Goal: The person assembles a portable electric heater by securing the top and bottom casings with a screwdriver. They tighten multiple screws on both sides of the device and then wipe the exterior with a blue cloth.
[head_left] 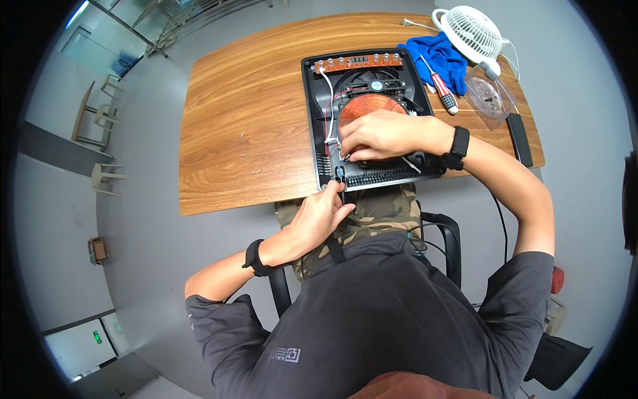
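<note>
An opened induction cooker (307,113) lies on the table in front of me, its inside facing up. Its round copper coil (371,105) is partly covered by my right hand (379,135). The right fingers curl down beside the coil's near left side, near white wires (330,110); what they pinch is hidden. At the cooker's near edge, my left hand (321,211) closes thumb and finger round a black cord (343,197), close to a blue wire (341,173). Along the far edge runs an orange circuit board (359,63) with several buttons.
Several small screws (254,172) lie on the wooden table (232,113) to the left. At the right are a red-and-white screwdriver (444,93), a blue cloth (435,56), a white fan (470,33), a clear plastic container (490,96) and a black oblong object (520,139).
</note>
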Tool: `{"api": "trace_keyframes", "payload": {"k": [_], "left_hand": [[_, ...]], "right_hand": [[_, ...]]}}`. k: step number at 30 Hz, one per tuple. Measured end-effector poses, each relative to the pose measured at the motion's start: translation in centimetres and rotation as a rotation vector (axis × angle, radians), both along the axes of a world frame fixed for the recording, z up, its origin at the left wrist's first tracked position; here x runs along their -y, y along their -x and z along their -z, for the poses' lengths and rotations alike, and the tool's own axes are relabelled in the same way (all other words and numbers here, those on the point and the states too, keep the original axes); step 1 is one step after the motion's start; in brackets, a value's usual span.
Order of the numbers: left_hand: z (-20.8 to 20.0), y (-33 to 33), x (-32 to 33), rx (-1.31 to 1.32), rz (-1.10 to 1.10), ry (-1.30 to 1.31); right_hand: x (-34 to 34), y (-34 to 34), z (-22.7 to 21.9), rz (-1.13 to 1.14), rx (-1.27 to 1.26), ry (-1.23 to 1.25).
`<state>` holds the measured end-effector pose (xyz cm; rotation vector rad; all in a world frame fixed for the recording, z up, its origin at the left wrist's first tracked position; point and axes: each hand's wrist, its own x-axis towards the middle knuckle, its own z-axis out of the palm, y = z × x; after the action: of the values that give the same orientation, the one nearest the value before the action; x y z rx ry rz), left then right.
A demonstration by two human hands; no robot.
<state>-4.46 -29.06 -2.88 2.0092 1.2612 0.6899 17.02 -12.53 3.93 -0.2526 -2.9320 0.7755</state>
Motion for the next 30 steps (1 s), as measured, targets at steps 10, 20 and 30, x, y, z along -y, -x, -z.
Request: {"api": "trace_keyframes", "payload": {"k": [10, 20, 30], "left_hand": [[-1.9, 0.6, 0.0, -0.242, 0.036, -0.181], [-3.5, 0.9, -4.3, -0.152, -0.018, -0.250], [-3.2, -5.1, -8.1, -0.161, 0.121, -0.285]], "right_hand": [[0.7, 1.2, 2.0, -0.074, 0.046, 0.011], [-4.2, -4.1, -1.3, 0.436, -0.063, -0.161], [-9.7, -14.5, 6.7, 0.993, 0.206, -0.205]]}}
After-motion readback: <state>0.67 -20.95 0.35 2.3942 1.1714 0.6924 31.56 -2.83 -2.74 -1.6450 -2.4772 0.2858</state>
